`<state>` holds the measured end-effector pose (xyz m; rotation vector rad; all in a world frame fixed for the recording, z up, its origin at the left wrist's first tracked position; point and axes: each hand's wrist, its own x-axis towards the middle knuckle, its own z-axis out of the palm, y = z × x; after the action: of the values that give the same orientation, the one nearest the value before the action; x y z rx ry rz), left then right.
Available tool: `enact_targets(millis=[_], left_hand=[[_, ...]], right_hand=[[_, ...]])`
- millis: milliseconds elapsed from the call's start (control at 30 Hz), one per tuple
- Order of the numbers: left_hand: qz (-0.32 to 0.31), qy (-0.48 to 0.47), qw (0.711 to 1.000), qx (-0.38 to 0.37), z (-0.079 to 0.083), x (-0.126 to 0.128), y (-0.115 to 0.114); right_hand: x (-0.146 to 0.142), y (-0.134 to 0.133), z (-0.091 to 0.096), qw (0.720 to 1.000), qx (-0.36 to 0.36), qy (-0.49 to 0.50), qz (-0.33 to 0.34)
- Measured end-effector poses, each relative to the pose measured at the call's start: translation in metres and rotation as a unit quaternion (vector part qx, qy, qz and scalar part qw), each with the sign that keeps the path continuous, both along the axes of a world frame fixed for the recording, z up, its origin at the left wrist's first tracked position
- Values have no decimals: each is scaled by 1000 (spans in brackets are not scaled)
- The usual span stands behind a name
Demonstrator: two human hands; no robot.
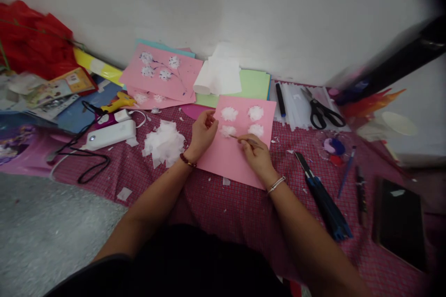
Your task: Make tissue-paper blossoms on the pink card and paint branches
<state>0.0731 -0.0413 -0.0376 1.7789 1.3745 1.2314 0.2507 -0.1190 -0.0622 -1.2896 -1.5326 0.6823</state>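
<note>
A sheet of pink paper [223, 160] lies before me, bearing several fluffy white paper tufts [255, 112]. My right hand [257, 154] grips a thin brown stick [256, 143]; its kind is too small to tell. The stick's tip is at the lower left tuft [228, 131]. At the sheet's left edge rests my left hand [203, 133], fingers loosely bent and apart, with nothing visible in them. Just left of that hand is a heap of white tissue pieces [164, 144].
Behind lie a decorated pink sheet [163, 74], white tissue [223, 74] and green paper [256, 84]. To the right are scissors [322, 113], a craft knife [306, 164], a paint dish [333, 146] and a tablet-like dark slab [400, 222]. A glue gun [120, 102] and white power bank [111, 134] sit left.
</note>
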Motion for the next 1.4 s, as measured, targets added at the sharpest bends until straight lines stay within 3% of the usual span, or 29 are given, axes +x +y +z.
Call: enact_targets(millis=[133, 267, 333, 400, 500, 733, 867, 967, 1100, 1267, 1400], left_hand=[[19, -62, 996, 68, 40, -15, -4], [20, -134, 980, 144, 92, -47, -5], [-7, -130, 982, 140, 107, -65, -10], [-47, -85, 991, 92, 113, -82, -21], [-73, 20, 997, -9, 104, -112, -45], [27, 164, 976, -142, 66, -220, -101], [34, 196, 950, -240, 44, -265, -137], [25, 210, 941, -263, 25, -273, -156], [33, 270, 935, -227, 11, -269, -161], [1, 282, 920, -271, 13, -269, -157], [-20, 250, 930, -267, 22, -268, -150]], right_hand=[[1, 1, 1, 999, -11, 49, -13], [4, 2, 0, 970, -47, 231, -61], [5, 3, -1, 955, -61, 283, -70], [6, 2, -2, 951, -67, 294, -67], [7, 3, -4, 956, -67, 280, -58], [8, 4, -9, 964, -66, 245, -76], [8, 5, -11, 967, -58, 236, -82], [9, 5, -12, 969, -57, 222, -87], [9, 5, -13, 975, -51, 197, -94], [8, 2, -10, 974, -52, 200, -87], [5, -3, -4, 972, -60, 215, -71]])
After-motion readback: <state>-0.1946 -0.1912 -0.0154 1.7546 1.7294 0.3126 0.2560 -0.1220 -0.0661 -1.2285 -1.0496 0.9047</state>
